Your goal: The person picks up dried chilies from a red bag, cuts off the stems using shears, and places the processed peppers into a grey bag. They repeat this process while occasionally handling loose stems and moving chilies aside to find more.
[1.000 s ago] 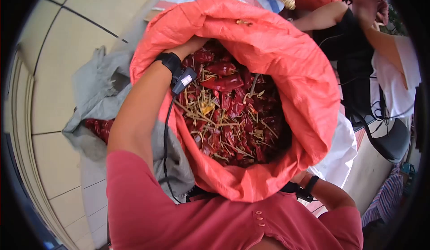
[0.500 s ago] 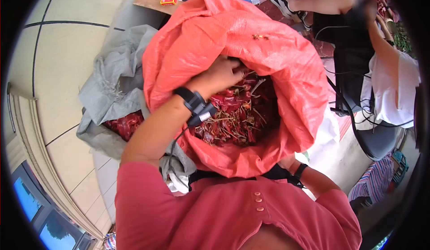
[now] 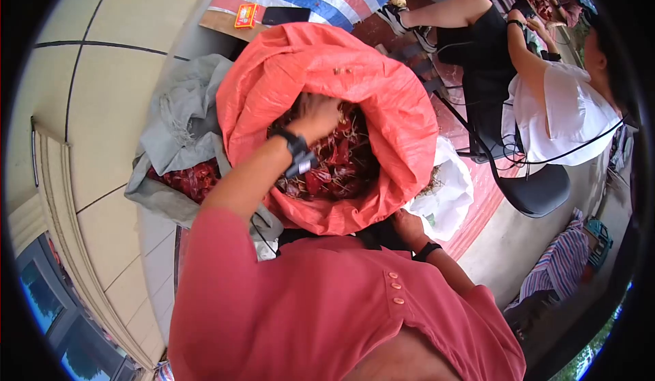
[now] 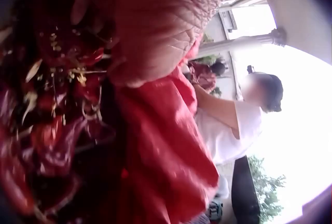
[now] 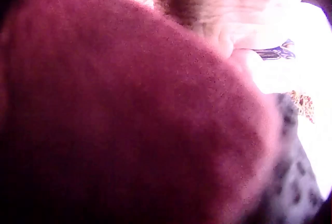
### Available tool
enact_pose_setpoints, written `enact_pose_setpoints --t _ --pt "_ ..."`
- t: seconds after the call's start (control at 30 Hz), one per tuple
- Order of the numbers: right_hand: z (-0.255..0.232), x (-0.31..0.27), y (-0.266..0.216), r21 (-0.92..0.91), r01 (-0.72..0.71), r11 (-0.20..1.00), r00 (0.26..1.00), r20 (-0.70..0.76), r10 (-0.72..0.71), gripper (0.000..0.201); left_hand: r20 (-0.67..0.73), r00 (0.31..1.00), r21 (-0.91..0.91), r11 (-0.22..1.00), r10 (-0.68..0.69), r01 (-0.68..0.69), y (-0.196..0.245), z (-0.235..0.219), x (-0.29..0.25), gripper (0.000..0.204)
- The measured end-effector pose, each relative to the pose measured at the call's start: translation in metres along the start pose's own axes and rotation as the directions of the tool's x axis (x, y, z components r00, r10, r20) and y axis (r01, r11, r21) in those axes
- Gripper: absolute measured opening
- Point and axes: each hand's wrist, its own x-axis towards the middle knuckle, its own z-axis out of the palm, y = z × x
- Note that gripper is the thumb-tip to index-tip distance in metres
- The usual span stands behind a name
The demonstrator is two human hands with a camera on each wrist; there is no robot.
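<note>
A big red woven sack (image 3: pixel 399 132) stands with its rim rolled outward. Dried red chilies (image 3: pixel 334 169) with pale loose stems fill it. My left hand (image 3: pixel 315 116) reaches inside, over the chilies at the far left, its fingers blurred. In the left wrist view the heel of this hand (image 4: pixel 155 32) is close to the chilies (image 4: pixel 49 136) and the red sack wall (image 4: pixel 166 151). My right hand (image 3: pixel 409 229) is low by the sack's near right side. Its fingers are mostly hidden by glare and a sleeve (image 5: pixel 129 105) in the right wrist view; I cannot tell what it holds.
Left of the red sack, a grey sack (image 3: pixel 181 108) holds more chilies (image 3: pixel 191 179). A yellow-red box (image 3: pixel 246 16) and a phone (image 3: pixel 286 16) lie beyond. A white bag (image 3: pixel 450 196), a dark seat (image 3: pixel 539 190) and a seated person (image 3: pixel 566 115) are on the right.
My left hand was down by the sack's left inner wall, then came up and now moves over the chilies. The head view has shifted, showing the sack smaller and the other person more fully.
</note>
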Motion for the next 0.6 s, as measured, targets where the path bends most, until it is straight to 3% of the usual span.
enact_pose_setpoints --t 0.03,0.07,0.13,0.17,0.2,0.27,0.37,0.43,0.47,0.5,0.6 --pt "-0.001 -0.008 0.002 -0.026 -0.04 0.999 0.998 0.053 0.041 0.023 0.199 0.973 -0.134 0.98 -0.119 0.148 -0.01 0.005 0.017 0.04" --pt "-0.002 -0.014 0.005 -0.054 -0.077 0.996 0.992 0.099 0.082 0.023 0.399 0.895 -0.231 0.922 -0.201 0.31 -0.018 0.01 0.036 0.043" --pt "-0.006 -0.03 0.011 -0.055 -0.148 0.987 0.977 0.145 0.154 0.023 0.404 0.906 -0.069 0.983 -0.126 0.168 -0.027 0.021 0.059 0.055" --pt "-0.009 -0.043 0.011 -0.026 -0.187 0.982 0.971 0.15 0.189 0.024 0.348 0.915 -0.428 0.834 -0.203 0.348 -0.023 0.022 0.066 0.062" --pt "-0.013 -0.055 0.01 0.006 -0.225 0.974 0.963 0.151 0.222 0.025 0.4 0.89 -0.488 0.771 -0.219 0.409 -0.037 0.066 0.076 0.066" --pt "-0.022 -0.073 0.006 0.059 -0.349 0.935 0.926 0.176 0.335 0.025 0.316 0.936 -0.506 0.807 -0.155 0.304 -0.026 0.064 0.091 0.062" --pt "-0.014 -0.098 0.017 0.185 -0.414 0.891 0.91 0.095 0.403 0.026 0.481 0.869 -0.484 0.79 -0.12 0.377 -0.023 0.099 0.085 0.064" --pt "-0.003 -0.115 0.026 0.249 -0.446 0.86 0.893 0.058 0.446 0.026 0.569 0.809 -0.376 0.828 -0.148 0.415 -0.015 0.097 0.073 0.065" --pt "-0.001 -0.12 0.032 0.296 -0.489 0.82 0.871 0.109 0.48 0.024 0.602 0.779 -0.302 0.854 -0.175 0.424 -0.011 0.095 0.068 0.066" --pt "-0.005 -0.125 0.031 0.374 -0.499 0.782 0.86 0.105 0.499 0.023 0.605 0.782 -0.252 0.896 -0.148 0.365 -0.003 0.074 0.072 0.073" --pt "-0.007 -0.137 0.037 0.488 -0.482 0.728 0.852 0.069 0.519 0.02 0.217 0.966 -0.26 0.946 -0.137 0.193 0.013 0.061 0.04 0.079"
